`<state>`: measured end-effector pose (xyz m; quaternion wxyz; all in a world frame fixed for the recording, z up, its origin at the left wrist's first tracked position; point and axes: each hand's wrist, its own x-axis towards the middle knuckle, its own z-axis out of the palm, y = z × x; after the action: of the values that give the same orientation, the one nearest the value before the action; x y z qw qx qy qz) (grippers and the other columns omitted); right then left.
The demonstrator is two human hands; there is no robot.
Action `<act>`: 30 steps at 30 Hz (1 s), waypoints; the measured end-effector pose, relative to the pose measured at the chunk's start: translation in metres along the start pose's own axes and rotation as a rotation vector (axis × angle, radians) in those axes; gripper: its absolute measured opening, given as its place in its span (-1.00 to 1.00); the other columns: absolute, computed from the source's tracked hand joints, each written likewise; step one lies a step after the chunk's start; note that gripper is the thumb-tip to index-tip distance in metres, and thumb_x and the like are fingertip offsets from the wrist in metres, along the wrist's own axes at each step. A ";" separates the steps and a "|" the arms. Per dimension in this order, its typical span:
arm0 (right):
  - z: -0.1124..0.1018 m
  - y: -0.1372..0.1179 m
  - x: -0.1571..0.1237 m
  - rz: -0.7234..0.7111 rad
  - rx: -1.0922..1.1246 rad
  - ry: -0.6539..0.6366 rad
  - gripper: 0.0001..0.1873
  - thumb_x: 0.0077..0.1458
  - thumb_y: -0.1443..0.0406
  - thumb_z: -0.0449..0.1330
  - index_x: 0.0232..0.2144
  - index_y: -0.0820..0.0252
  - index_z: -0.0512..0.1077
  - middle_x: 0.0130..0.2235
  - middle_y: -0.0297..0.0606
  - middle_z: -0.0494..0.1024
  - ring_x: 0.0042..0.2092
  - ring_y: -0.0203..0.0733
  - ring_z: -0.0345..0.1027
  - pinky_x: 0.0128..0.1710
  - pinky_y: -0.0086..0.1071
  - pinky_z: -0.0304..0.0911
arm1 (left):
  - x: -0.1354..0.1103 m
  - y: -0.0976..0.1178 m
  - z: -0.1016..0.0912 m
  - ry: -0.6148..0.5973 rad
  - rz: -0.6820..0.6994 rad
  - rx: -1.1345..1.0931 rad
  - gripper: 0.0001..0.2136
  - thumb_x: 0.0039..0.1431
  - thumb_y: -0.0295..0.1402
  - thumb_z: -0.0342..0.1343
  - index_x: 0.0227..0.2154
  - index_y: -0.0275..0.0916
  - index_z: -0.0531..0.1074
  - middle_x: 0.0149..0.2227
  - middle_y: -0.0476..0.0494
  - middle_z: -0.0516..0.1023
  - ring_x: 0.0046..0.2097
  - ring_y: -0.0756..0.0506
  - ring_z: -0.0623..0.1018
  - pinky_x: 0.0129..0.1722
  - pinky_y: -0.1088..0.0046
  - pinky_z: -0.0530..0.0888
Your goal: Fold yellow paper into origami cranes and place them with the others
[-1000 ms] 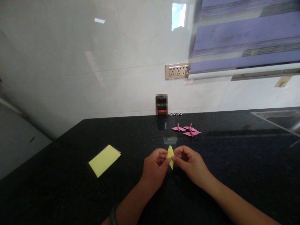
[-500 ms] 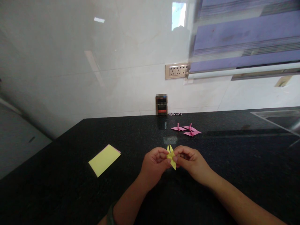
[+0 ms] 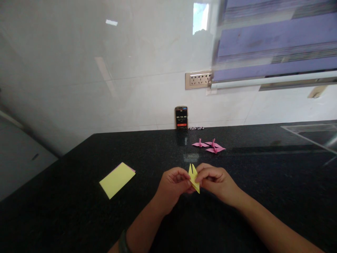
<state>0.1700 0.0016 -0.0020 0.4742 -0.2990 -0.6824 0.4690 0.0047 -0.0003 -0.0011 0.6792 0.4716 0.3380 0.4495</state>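
Left hand (image 3: 172, 186) and right hand (image 3: 218, 181) are both on it, thumbs and fingertips pinching the same small piece of folded yellow paper (image 3: 194, 178) from either side! It's up in front of the person, over the near middle of the black table (image 3: 79, 168), and whether its underside touches the surface I can't tell.

Now look at the change: a second ago that piece stood almost straight up and down, a slim diamond; half a second ago its two upper points were spread in a clear V. Now those points have drawn together, just a narrow slit between them, and the lower tip has swung out to the right. The right hand has shifted too, its index finger now bent forward over the paper's edge.

So which way does it point? Twin points away from the person, single tip back towards the person, the long axis slanting from far left to near right.

No movement from the three pink paper cranes (image 3: 215, 150) beyond the hands, nor from the yellow sheet (image 3: 117, 181) lying off to the left, a pink edge peeking out beneath.
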 end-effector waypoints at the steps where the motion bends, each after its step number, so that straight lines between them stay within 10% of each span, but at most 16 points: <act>1: 0.000 0.000 0.000 -0.013 -0.014 0.009 -0.84 -0.08 0.46 0.12 -0.48 0.16 0.46 -0.39 -0.29 0.35 -0.39 -0.31 0.27 -0.43 -0.45 0.19 | 0.000 0.000 0.000 -0.009 -0.005 -0.015 -0.85 -0.15 -0.46 0.16 -0.46 -0.32 0.33 -0.54 -0.04 0.50 -0.52 0.02 0.48 -0.48 0.51 0.42; 11: 0.001 0.003 -0.001 -0.075 -0.204 0.041 -0.80 -0.07 0.49 0.08 -0.48 0.16 0.46 -0.38 -0.27 0.36 -0.36 -0.29 0.27 -0.40 -0.43 0.18 | 0.004 -0.001 -0.001 0.061 -0.092 0.145 -0.79 -0.10 -0.30 0.13 -0.47 -0.38 0.38 -0.57 -0.09 0.47 -0.55 0.05 0.43 -0.52 0.55 0.38; 18: 0.008 0.003 -0.001 0.191 0.129 0.077 -0.86 -0.04 0.33 0.12 -0.33 0.17 0.29 -0.44 -0.36 0.35 -0.42 -0.33 0.25 -0.42 -0.45 0.19 | 0.002 -0.001 0.002 0.118 0.044 0.206 -0.86 -0.09 -0.35 0.11 -0.49 -0.35 0.42 -0.57 -0.06 0.48 -0.53 0.03 0.45 -0.49 0.54 0.39; 30: 0.010 0.006 0.000 0.312 0.021 0.077 -0.86 -0.12 0.29 0.19 -0.54 0.27 0.33 -0.59 -0.40 0.34 -0.55 -0.40 0.16 -0.57 -0.52 0.04 | 0.003 -0.006 0.003 0.124 0.068 0.315 -0.83 -0.15 -0.32 0.16 -0.50 -0.33 0.43 -0.57 -0.07 0.50 -0.51 0.00 0.47 -0.49 0.54 0.38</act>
<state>0.1601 0.0002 -0.0084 0.4246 -0.4144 -0.6040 0.5322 0.0102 0.0010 -0.0062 0.5590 0.5548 0.4296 0.4418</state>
